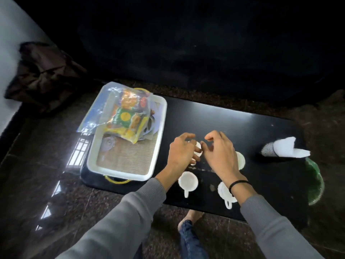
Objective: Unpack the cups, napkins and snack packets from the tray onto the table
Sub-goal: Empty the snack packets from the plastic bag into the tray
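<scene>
Black and glossy, the bench carries a white tray at its left end, with yellow handles showing at the tray's near and far edges. In the far half of the tray lies a clear bag of snack packets, orange, green and yellow, spilling over the tray's left rim; paper plates peek out beneath it on the right. The tray's near half shows a bare woven liner.

Four white cups stand on the bench to the right of the tray. The near-left cup sits with its handle towards the person, clear of both hands. The near-right cup is partly covered by the right wrist, which wears a black band. The far-right cup shows just past the right hand. The far-left cup lies between the two hands: the left hand curls around it, fingers touching its side, while the right hand hovers just beside it with fingers loosely spread, holding nothing.

Towards the right end of the bench stands a dark holder with white napkins, well apart from the cups. A green object lies beyond the bench's right edge.
</scene>
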`<state>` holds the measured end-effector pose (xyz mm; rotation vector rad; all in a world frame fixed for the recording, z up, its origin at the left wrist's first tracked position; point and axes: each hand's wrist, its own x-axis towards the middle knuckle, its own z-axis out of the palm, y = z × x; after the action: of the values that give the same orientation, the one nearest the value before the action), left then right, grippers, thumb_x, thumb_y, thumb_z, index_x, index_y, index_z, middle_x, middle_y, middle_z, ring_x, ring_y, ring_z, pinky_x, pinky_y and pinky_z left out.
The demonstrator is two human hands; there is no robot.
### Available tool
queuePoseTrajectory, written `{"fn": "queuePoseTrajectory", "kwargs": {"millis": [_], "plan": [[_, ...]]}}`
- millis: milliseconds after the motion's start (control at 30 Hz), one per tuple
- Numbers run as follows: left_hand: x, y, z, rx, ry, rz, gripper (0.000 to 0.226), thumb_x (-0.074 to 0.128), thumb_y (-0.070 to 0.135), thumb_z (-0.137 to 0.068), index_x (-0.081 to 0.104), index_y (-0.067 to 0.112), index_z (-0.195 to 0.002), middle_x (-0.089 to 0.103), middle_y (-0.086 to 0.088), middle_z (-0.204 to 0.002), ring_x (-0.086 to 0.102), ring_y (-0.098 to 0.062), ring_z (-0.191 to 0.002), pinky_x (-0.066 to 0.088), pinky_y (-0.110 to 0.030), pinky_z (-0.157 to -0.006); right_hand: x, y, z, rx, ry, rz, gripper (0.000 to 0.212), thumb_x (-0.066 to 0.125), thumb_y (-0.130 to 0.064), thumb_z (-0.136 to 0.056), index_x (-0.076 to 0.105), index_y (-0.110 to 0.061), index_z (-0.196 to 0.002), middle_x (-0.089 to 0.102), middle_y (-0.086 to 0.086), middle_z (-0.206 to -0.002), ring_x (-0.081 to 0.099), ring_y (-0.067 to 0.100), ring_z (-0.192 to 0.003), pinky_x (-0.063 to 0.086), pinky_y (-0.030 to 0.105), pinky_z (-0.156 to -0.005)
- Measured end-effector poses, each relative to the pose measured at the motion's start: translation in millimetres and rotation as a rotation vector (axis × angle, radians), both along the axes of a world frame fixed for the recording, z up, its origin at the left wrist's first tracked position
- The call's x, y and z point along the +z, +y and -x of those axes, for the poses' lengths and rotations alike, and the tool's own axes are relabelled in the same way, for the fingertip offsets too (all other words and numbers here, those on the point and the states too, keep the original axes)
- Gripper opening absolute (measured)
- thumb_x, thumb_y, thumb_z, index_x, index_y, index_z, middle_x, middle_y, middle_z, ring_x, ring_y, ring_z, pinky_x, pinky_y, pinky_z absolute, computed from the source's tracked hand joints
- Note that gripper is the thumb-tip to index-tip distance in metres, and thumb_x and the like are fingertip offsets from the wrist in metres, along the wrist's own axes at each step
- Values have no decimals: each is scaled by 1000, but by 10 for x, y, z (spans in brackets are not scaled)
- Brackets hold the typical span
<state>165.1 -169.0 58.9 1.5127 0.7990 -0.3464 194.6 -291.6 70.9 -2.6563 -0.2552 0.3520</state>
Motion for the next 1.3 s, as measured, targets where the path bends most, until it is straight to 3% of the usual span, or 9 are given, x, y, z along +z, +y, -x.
{"fn": "queuePoseTrajectory", "kwargs": {"millis": [133,300,500,600,733,833,1100,1167,1300], "plan": [[-16,680,128,104,8,20,30,47,12,-101,61,17,-127,73,-6,-73,68,-20,-57,54,-27,-50,-56,732,37,85,16,-32,17,64,-28,-97,60,-16,-108,62,2,-108,65,24,-90,57,42,-70],[-85,1542,278,183,7,-43,28,49,13,-100,64,21,-123,75,-3,-75,67,-12,-49,53,-24,-46,-177,1646,51,168,62,-61,12,65,-24,-95,59,-17,-102,62,2,-108,65,25,-91,55,40,-70],[-230,2524,415,272,-13,-156,24,54,9,-98,69,8,-117,74,-9,-83,69,-18,-60,58,-32,-56,-340,2562,17,245,75,-118,9,63,-26,-96,57,-18,-99,61,0,-107,64,23,-92,56,42,-73],[-355,2928,465,293,28,-458,20,58,18,-97,73,16,-110,74,-2,-100,69,-12,-75,58,-35,-75,-446,2894,-12,266,63,-111,9,63,-25,-96,58,-18,-97,62,0,-107,65,21,-87,48,34,-70],[-549,3372,516,259,131,-691,32,59,23,-96,65,12,-126,61,-11,-127,54,-29,-121,45,-42,-101,-552,3206,-38,279,71,-112,9,64,-25,-95,60,-18,-99,64,0,-110,66,20,-86,51,31,-70],[-722,3603,480,206,265,-550,42,55,30,-101,54,4,-135,57,-17,-136,54,-38,-125,45,-49,-106,-598,3342,-39,272,82,-119,10,62,-28,-96,61,-18,-100,63,0,-110,68,20,-81,58,40,-72],[-968,3883,365,214,303,-269,40,50,38,-104,64,0,-102,69,-14,-109,64,-32,-104,49,-42,-102,-656,3469,-61,255,85,-84,10,64,-28,-95,62,-19,-99,65,-3,-106,67,16,-80,59,39,-69],[-1015,3907,344,205,310,-222,45,50,36,-105,65,-4,-92,70,-19,-101,65,-32,-97,48,-38,-94,-663,3477,-61,243,96,-92,10,64,-28,-95,61,-19,-98,65,-4,-103,67,16,-81,60,41,-68],[-1066,3916,347,265,274,-187,38,61,32,-100,72,-3,-111,73,-24,-113,67,-35,-111,49,-41,-100,-654,3470,-64,225,133,-146,10,65,-25,-95,63,-16,-98,65,-3,-100,68,18,-84,60,45,-72]]}}
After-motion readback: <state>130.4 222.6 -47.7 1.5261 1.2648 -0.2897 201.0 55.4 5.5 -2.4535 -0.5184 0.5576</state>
